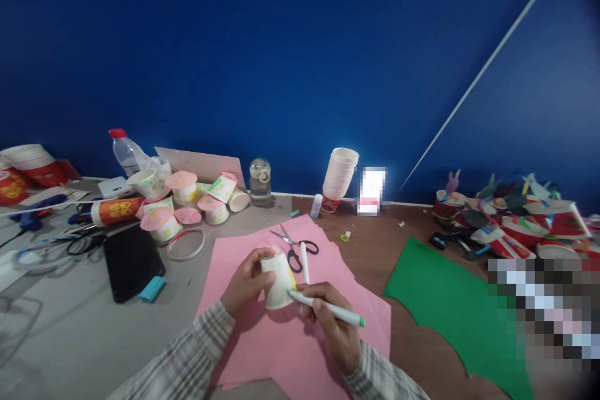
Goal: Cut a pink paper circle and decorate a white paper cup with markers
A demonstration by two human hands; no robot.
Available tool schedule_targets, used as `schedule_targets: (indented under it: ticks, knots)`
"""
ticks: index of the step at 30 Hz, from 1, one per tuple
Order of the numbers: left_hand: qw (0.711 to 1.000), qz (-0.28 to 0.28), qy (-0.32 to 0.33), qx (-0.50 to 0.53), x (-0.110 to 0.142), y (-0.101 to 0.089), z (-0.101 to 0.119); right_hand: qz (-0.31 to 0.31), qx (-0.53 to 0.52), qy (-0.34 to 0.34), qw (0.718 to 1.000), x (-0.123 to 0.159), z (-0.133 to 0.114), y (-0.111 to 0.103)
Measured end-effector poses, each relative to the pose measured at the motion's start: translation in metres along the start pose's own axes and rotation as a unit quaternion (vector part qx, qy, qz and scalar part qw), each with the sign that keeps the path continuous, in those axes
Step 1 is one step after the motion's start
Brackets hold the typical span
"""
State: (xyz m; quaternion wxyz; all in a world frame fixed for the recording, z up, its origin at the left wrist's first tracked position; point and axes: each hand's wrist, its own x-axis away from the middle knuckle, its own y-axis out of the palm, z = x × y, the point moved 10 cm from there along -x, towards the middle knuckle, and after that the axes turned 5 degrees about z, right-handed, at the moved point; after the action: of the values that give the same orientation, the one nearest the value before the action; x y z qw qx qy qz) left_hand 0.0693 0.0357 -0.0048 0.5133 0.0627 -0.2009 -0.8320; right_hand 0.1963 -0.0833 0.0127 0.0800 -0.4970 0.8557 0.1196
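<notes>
My left hand [250,278] grips a white paper cup [280,282] marked with green lines, its wide end turned down toward me. A strip of yellow shows along the cup's right side. In my right hand [334,319] is a green marker [335,308], and its tip meets the cup's wall. Both hands are over stacked sheets of pink paper [255,356]. Black-handled scissors [294,246] lie spread on the paper just behind the cup. A second white marker [304,262] lies beside them.
Decorated cups with pink tops [162,222] crowd the left, near a black phone [132,261]. At the back stand a glass bottle [260,184], a glue stick [316,205] and stacked cups [340,175]. Green paper [450,306] lies right, below finished cup crafts [525,219].
</notes>
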Motion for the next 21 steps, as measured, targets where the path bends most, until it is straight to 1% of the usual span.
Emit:
schedule_targets:
  ticks: [4,10,21]
  knots:
    - [1.0,0.011,0.017,0.001,0.0015,0.0007,0.0052,0.006,-0.01,-0.005,1.0,0.0007,-0.0005,-0.0023]
    - [0.999,0.013,0.025,-0.016,-0.0001,-0.0013,0.0041,0.004,-0.02,0.01,1.0,-0.0003,-0.0002,-0.0005]
    - [0.999,0.012,0.023,-0.019,0.0001,-0.0012,0.0039,0.008,-0.007,0.001,1.0,-0.0007,-0.0077,0.0003]
